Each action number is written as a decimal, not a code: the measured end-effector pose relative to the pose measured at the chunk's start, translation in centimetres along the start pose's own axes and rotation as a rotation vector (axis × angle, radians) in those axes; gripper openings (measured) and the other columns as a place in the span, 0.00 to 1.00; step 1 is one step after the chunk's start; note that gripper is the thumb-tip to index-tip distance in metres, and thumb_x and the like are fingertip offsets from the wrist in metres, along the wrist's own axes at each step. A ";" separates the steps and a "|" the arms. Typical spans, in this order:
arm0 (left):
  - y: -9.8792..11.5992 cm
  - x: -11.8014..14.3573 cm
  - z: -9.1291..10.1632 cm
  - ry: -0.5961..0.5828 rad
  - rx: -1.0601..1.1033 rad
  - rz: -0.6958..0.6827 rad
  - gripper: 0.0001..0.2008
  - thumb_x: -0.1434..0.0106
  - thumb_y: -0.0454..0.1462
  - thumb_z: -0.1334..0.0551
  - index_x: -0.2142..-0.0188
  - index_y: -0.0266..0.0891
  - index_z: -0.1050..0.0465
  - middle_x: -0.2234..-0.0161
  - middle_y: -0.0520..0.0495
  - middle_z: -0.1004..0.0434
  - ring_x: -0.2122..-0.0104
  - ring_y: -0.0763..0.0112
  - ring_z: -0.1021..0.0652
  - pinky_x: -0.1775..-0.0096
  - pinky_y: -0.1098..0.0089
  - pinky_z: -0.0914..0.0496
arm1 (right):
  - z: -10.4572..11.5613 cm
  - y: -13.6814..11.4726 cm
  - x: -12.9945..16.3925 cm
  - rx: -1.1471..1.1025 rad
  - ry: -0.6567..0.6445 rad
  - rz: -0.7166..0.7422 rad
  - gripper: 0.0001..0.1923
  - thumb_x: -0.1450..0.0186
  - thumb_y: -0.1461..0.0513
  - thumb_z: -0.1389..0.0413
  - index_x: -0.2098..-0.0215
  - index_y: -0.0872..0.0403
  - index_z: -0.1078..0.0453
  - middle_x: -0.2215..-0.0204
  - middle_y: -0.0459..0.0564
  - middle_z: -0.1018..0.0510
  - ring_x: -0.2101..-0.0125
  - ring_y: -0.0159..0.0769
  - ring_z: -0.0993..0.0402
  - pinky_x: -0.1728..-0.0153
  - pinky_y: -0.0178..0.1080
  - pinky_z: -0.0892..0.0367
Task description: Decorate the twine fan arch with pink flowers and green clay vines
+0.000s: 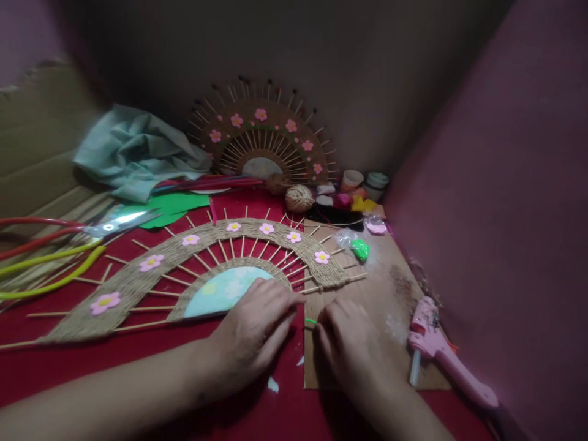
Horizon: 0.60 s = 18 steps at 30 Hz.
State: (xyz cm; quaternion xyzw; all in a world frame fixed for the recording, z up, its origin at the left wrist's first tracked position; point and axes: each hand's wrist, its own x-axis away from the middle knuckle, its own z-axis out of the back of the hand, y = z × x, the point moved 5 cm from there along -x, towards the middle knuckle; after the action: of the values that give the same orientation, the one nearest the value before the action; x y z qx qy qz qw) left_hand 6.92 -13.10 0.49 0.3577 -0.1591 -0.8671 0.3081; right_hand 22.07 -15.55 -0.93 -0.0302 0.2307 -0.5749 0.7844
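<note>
from the head camera: the woven fan (193, 257) on the red worktop (257, 416) already carries its flowers. left hand (257, 331) rests curled at its rim; right hand (351, 343) pinches a green bit (311, 321). little seems left beyond trimmings. glue gun (441, 349) lies beside.

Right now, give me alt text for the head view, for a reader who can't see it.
Two bare hands, left hand and right hand, meet over a small green piece at the edge of a woven fan with pink flowers, on a red table. A pink glue gun lies to the right on a board; a second fan stands behind, near twine and scissors.
</note>
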 end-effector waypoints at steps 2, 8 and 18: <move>0.0 -0.1 0.0 0.004 0.025 0.010 0.12 0.35 0.29 0.48 0.55 0.38 0.31 0.63 0.45 0.24 0.64 0.67 0.27 0.60 0.64 0.33 | 0.2 1.1 -0.4 -0.258 -0.111 -0.174 0.09 0.35 0.63 0.52 0.73 0.53 0.34 0.78 0.47 0.28 0.75 0.34 0.32 0.73 0.37 0.38; -0.2 -0.6 1.0 0.003 0.068 0.093 0.09 0.35 0.31 0.47 0.58 0.39 0.30 0.64 0.47 0.24 0.64 0.68 0.27 0.61 0.64 0.32 | 0.4 2.7 -0.9 -1.261 -0.208 -0.618 0.12 0.42 0.55 0.40 0.72 0.54 0.36 0.76 0.45 0.25 0.75 0.31 0.27 0.69 0.36 0.32; -1.3 -4.3 3.8 -0.119 -0.178 -0.034 0.10 0.33 0.33 0.49 0.61 0.36 0.29 0.66 0.46 0.24 0.65 0.67 0.26 0.60 0.64 0.33 | 2.5 4.9 -5.4 -0.895 -0.029 -0.548 0.06 0.48 0.61 0.41 0.76 0.54 0.34 0.80 0.44 0.27 0.77 0.30 0.30 0.72 0.35 0.35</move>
State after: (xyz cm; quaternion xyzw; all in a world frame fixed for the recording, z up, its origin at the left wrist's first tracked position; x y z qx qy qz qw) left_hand 6.05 -9.14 4.76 0.2794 -0.0932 -0.9026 0.3139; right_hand 26.14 -9.55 1.57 -0.4294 0.4265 -0.6040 0.5186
